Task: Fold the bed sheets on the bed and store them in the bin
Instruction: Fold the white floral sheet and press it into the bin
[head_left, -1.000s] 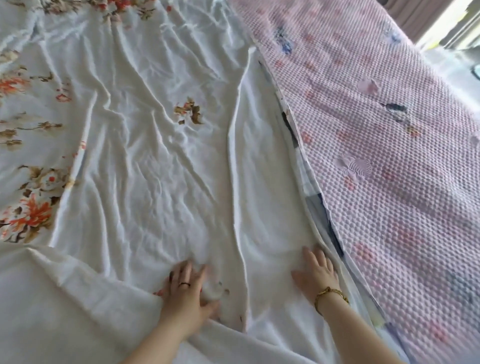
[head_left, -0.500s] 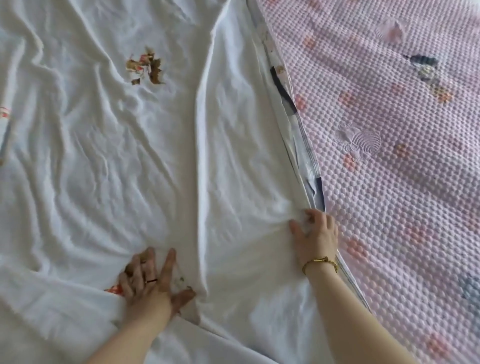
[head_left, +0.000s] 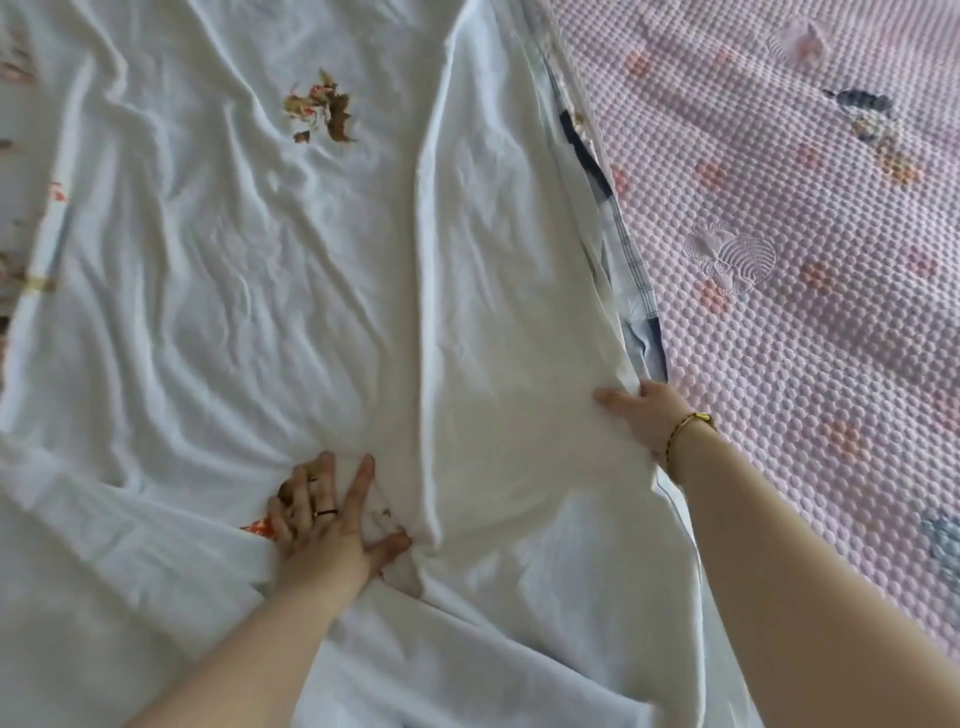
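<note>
- Two hands are working on the sheet (head_left: 249, 270), which is lying over the bed's (head_left: 810, 332) left side.
- The left hand (head_left: 322, 525) is pressing it flat, fingers spread; the right hand (head_left: 644, 415) is pinching its edge.
- Pulling too hard could be bunching the fold.

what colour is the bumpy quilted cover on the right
Pale pink bumpy quilted cover with faint orange and blue motifs; head view.

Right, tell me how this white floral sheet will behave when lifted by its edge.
Probably floppy: the white floral sheet is creased all over and bunches under the left hand. Likely light for its size: the right hand grips its edge in a mere pinch.
</note>
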